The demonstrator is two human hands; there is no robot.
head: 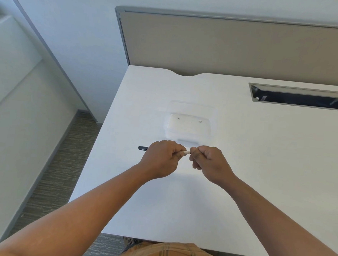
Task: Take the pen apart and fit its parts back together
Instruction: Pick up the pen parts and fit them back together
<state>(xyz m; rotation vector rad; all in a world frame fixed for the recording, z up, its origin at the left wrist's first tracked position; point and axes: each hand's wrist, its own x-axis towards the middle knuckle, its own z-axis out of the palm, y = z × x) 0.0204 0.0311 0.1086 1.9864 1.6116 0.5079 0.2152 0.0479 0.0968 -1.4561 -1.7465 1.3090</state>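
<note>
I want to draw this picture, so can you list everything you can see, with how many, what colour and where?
pen: one, white middle showing between the hands, black end sticking out left of the left hand, held above the desk
clear plastic tray: one, see-through, on the desk just beyond the hands
desk: one, white, fills the middle
cable slot: one, grey frame, dark inside, desk's far right
partition: one, beige with grey frame, behind the desk
carpet: grey, left of the desk
left hand: one, closed on the pen
right hand: one, closed on the pen
</note>
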